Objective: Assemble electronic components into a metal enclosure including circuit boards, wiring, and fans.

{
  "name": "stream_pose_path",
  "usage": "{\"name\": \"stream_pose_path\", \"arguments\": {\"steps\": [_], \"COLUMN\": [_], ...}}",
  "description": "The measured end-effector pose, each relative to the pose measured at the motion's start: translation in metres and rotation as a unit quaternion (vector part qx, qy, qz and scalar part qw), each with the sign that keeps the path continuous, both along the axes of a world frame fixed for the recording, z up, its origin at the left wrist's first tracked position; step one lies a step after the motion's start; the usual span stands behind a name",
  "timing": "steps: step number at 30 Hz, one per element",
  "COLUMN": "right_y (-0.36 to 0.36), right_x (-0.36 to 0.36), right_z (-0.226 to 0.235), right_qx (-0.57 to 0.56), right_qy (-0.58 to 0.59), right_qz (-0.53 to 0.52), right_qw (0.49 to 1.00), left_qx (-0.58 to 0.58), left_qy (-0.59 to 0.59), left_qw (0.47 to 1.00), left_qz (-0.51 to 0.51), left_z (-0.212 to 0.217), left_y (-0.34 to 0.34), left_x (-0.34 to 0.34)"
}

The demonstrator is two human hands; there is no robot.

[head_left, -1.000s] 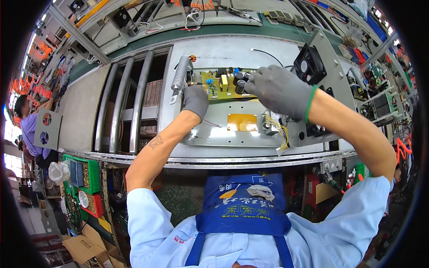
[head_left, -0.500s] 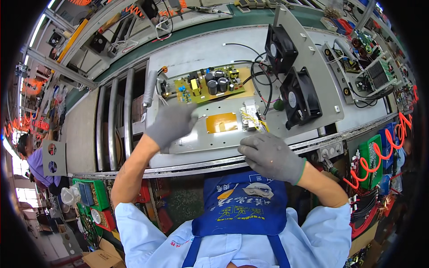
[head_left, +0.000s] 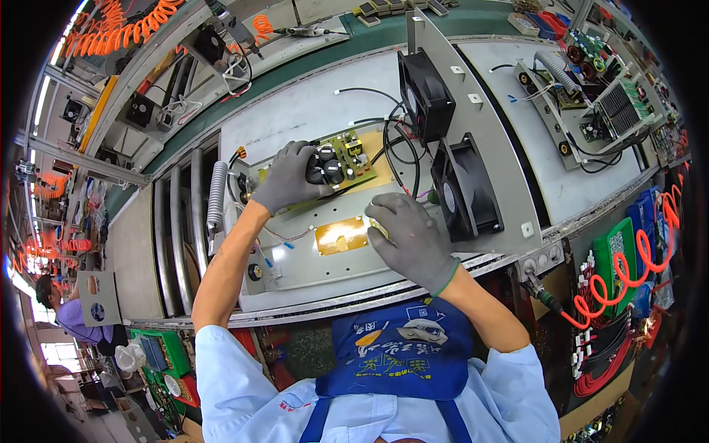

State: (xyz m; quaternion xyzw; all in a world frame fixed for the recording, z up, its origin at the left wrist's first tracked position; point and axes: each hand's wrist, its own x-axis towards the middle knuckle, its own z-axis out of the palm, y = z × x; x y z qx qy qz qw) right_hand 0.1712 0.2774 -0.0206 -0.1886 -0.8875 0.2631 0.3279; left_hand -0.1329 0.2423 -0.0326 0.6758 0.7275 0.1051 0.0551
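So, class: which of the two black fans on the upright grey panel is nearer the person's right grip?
The front fan, lower in the picture and near the right grip; the rear fan sits farther back along the panel.

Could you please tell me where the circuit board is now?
In the head view, the circuit board sits just above centre, partly covered by the left hand, beyond the yellow patch and left of the black fans.
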Motion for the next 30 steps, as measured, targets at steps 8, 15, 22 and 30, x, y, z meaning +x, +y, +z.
{"name": "stream_pose_path", "arguments": {"steps": [8,15,22,30], "right_y": [0.042,0.052,0.062,0.061], "right_x": [-0.06,-0.071,-0.073,-0.071], "right_z": [-0.002,-0.032,-0.038,-0.051], "right_qx": [-0.165,-0.13,-0.188,-0.144], "right_qy": [-0.253,-0.244,-0.202,-0.201], "right_qz": [-0.03,-0.178,-0.192,-0.167], "right_qw": [0.953,0.944,0.942,0.955], "left_qx": [-0.031,0.051,0.057,0.031], "left_qy": [-0.017,0.039,-0.009,-0.039], "left_qw": [0.999,0.996,0.995,0.997], "left_qz": [-0.004,-0.066,-0.084,-0.067], "left_z": [0.005,0.021,0.006,0.005], "left_y": [0.007,0.011,0.037,0.034], "left_x": [-0.007,0.011,0.019,0.023]}}
